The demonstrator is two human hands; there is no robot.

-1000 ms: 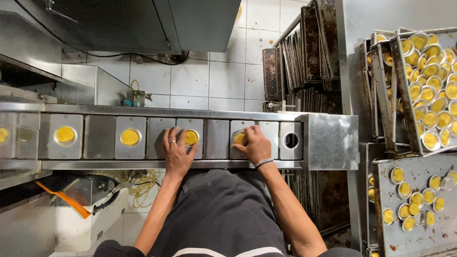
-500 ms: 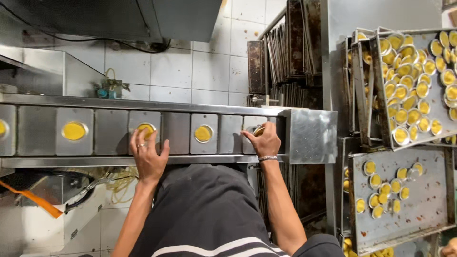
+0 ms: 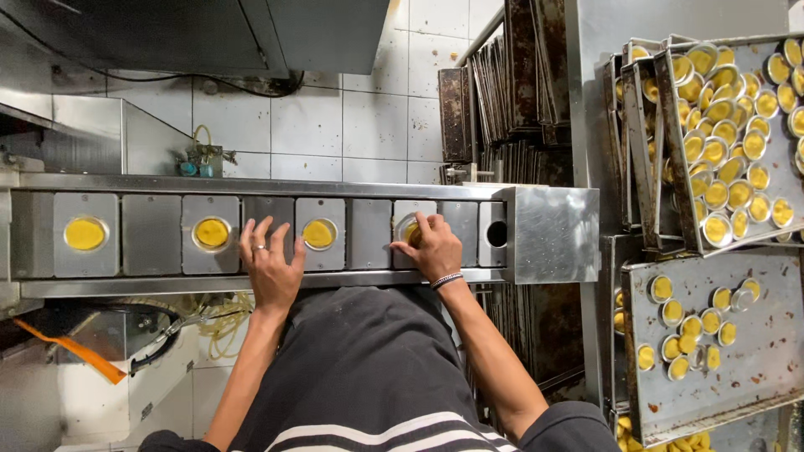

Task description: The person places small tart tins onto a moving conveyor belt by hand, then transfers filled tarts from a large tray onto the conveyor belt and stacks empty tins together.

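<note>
right hand [image 3: 435, 248] grip pinching a yellow tart cup [image 3: 412, 232] on the conveyor [image 3: 368, 234], left hand [image 3: 270, 266] released, flat

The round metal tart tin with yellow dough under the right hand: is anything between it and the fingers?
Nothing visible. The right hand rests directly on the round metal tart tin with yellow dough in its grey conveyor plate.

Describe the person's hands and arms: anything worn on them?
Both forearms are bare. The left hand wears a thin ring on one finger. The right hand has a banded bracelet at the wrist. Dark short sleeves show near the shoulders.
</note>
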